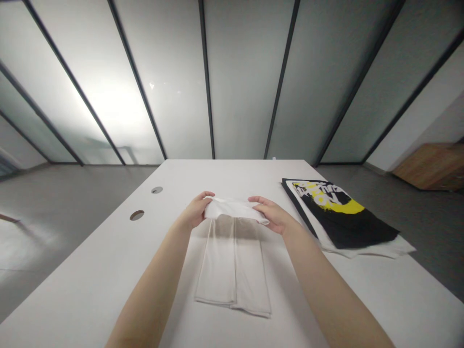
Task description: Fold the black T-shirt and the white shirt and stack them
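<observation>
A white T-shirt [232, 263], folded into a narrow strip with two panels meeting along its middle, lies on the white table with its hem toward me. I hold its far end raised above the table. My left hand [197, 210] pinches the left corner of that raised end, thumb and fingers closed on the cloth. At the right corner, my right hand [270, 212] grips the same edge, with the thumb under the fingers. Between the hands the lifted band of cloth is bent over toward me and casts a shadow on the panels below.
Right of my right arm, a stack of folded clothes [348, 217] lies on the table [94, 290], a black one with yellow and white print on top. Two round cable holes [137, 215] are at the left. Frosted glass panels [239, 82] stand behind; a wooden box-like piece [431, 166] is far right.
</observation>
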A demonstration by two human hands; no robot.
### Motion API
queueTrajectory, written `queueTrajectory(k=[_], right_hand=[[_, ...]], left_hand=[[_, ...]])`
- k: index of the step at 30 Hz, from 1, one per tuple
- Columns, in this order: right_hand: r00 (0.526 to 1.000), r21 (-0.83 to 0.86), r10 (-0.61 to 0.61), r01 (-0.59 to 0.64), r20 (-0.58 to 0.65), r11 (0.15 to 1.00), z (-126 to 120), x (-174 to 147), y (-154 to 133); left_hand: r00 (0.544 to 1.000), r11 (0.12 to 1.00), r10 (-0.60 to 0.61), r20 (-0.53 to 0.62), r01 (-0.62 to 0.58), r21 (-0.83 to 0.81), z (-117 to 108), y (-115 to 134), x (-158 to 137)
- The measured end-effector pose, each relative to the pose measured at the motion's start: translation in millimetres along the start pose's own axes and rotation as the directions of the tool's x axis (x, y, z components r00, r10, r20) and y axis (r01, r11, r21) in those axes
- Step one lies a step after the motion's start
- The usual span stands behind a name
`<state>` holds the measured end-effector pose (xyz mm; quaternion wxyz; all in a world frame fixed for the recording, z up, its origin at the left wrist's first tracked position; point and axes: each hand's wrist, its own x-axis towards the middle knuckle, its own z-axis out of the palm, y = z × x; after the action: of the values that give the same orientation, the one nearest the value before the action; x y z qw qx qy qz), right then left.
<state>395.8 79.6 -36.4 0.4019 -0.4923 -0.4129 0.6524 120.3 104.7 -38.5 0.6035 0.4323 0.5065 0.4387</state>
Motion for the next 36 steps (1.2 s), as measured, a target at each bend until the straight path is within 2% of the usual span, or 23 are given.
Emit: queueTrajectory(k=[3, 6, 9, 11, 14, 16, 18, 20, 24, 27, 30, 32, 34, 36], right_hand=[[0.995, 0.053, 0.091, -0.093, 0.036, 0.994, 0.1, -22.2, 21.5], [0.979, 0.122, 0.201, -0.202, 0.019, 0.972, 1.7, -44.0, 60.4], [0.977, 0.175, 0.21, -0.204, -0.02, 0.963, 3.5, -59.3, 92.2], [0.981, 0.131, 0.186, -0.177, -0.059, 0.975, 4.6, -62.0, 101.8], [0.986, -0.071, 0.101, -0.111, -0.133, 0.991, 5.1, -50.7, 101.0], [0.982, -0.229, -0.04, -0.004, -0.187, 0.974, 4.2, -33.4, 93.9], [0.956, -0.33, -0.189, 0.108, -0.225, 0.938, 2.5, -11.0, 83.3], [0.939, -0.349, -0.246, 0.152, -0.24, 0.925, 0.5, 11.9, 70.2], [0.954, -0.287, -0.196, 0.128, -0.225, 0.949, -2.4, 35.7, 45.7], [0.969, -0.187, -0.137, 0.099, -0.204, 0.977, -4.0, 20.3, 43.5], [0.991, -0.012, 0.039, -0.041, -0.129, 0.999, -5.2, -12.9, 61.8], [0.988, 0.035, 0.121, -0.118, -0.093, 0.992, -5.4, -32.7, 79.0], [0.988, 0.03, 0.116, -0.113, -0.104, 0.993, -5.0, -44.7, 92.8], [0.992, 0.01, 0.052, -0.051, -0.118, 0.999, -4.3, -48.7, 100.0]], left_hand=[[0.994, 0.993, -0.106, 0.032, 0.104, 0.062, -7.3, -11.5, -22.7], [0.977, 0.977, -0.188, 0.097, 0.176, 0.122, -12.0, -38.4, -51.1], [0.971, 0.966, -0.225, 0.086, 0.211, 0.147, -13.8, -62.6, -75.2], [0.967, 0.953, -0.246, 0.069, 0.228, 0.2, -13.9, -72.5, -83.1], [0.98, 0.942, -0.193, 0.057, 0.168, 0.29, -12.0, -81.1, -77.3], [0.994, 0.937, -0.111, 0.025, 0.096, 0.335, -7.8, -84.1, -61.5], [0.998, 0.923, -0.036, -0.051, 0.053, 0.38, -0.8, -82.8, -39.1], [0.991, 0.919, 0.017, -0.133, 0.037, 0.394, 7.7, -75.2, -15.5], [0.986, 0.946, 0.052, -0.157, 0.001, 0.324, 19.7, -49.8, 9.8], [0.992, 0.962, 0.068, -0.106, -0.038, 0.269, 19.2, -45.0, -3.2], [0.998, 0.972, 0.036, -0.057, -0.022, 0.234, 13.3, -63.3, -31.9], [0.998, 0.975, -0.018, -0.054, 0.029, 0.221, 8.9, -81.0, -48.3], [0.997, 0.975, -0.035, -0.068, 0.049, 0.217, 5.4, -94.7, -57.9], [0.997, 0.974, -0.003, -0.082, 0.021, 0.225, 3.4, -100.7, -61.5]])
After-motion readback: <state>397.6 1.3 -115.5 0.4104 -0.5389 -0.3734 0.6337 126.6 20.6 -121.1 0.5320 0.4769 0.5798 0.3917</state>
